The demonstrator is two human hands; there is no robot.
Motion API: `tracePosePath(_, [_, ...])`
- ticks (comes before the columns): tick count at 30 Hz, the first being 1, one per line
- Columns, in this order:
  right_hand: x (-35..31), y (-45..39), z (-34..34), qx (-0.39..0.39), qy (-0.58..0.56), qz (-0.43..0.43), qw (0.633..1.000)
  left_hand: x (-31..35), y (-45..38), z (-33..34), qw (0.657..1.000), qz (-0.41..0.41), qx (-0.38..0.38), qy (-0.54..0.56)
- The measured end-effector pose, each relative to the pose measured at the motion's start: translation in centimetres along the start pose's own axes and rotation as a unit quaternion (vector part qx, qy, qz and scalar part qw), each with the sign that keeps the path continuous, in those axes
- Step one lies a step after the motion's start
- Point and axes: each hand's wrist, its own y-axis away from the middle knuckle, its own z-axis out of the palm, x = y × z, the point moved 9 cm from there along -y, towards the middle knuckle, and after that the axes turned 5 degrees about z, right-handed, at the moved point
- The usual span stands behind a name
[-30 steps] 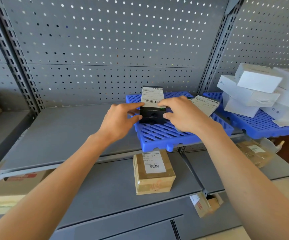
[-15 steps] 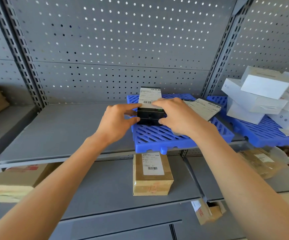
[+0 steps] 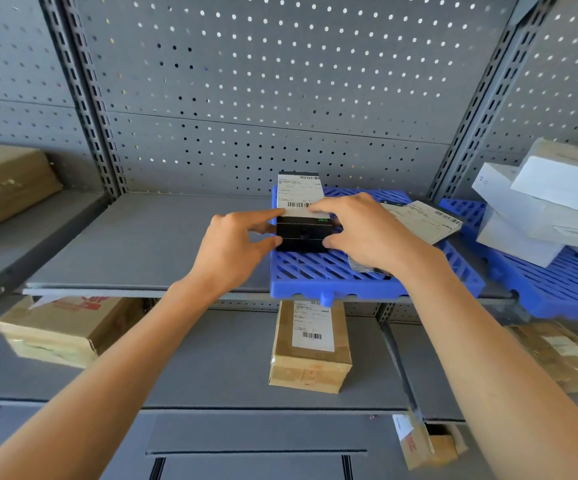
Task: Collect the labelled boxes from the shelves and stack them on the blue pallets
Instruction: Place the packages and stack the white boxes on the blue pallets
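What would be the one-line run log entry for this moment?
step: placing | object: black labelled box | hands: left hand, right hand both gripping | location: on blue slatted plastic pallet | released: no

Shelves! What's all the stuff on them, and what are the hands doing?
Black box: 1, white label on top, on the blue pallet on the upper shelf.
Flat labelled parcel: 1, lying right of it on that pallet.
Second blue pallet: 1, far right.
White boxes: several, piled on it.
Brown boxes: 1 upper left; on the lower shelf 1 left, 1 labelled in the middle, 1 right; 1 small at the bottom.
Hands: left and right, gripping the black box's sides.
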Motion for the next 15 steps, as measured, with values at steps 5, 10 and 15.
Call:
tracePosePath(5, [-0.4,0.1,-0.2,0.000,0.010,-0.022,1.000,0.7,0.6,0.0,1.000,0.005,0.004,-0.007])
tracePosePath(10, [-0.9,0.9,-0.6,-0.005,-0.012,-0.051,0.999,0.8,1.0,0.0,1.000,-0.002,0.008,-0.024])
tracePosePath(15, [-0.6,2.9,-2.2,0.016,-0.031,-0.069,0.997,2.8,1.1,-0.8,0.996,0.025,0.055,-0.064])
